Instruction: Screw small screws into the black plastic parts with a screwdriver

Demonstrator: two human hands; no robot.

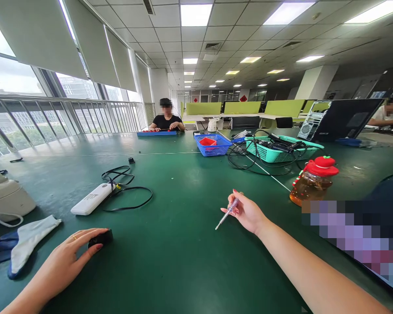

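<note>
My left hand [74,253] is at the lower left, its fingers and thumb round a small black object [101,238] that rests on the green table [170,261]. Right of the middle, my right hand [244,211] holds a thin screwdriver [227,213] with a clear handle, its tip slanting down to the left above the table. A white power strip [93,199] with a coiled black cable [131,188] lies beyond my left hand.
Blue-and-white gloves [31,242] lie at the left. Farther off are a blue basket [214,150], a green basket [271,155] with cables, and a red-lidded jar [311,185]. A person [167,120] sits across the table behind a blue tray [157,134].
</note>
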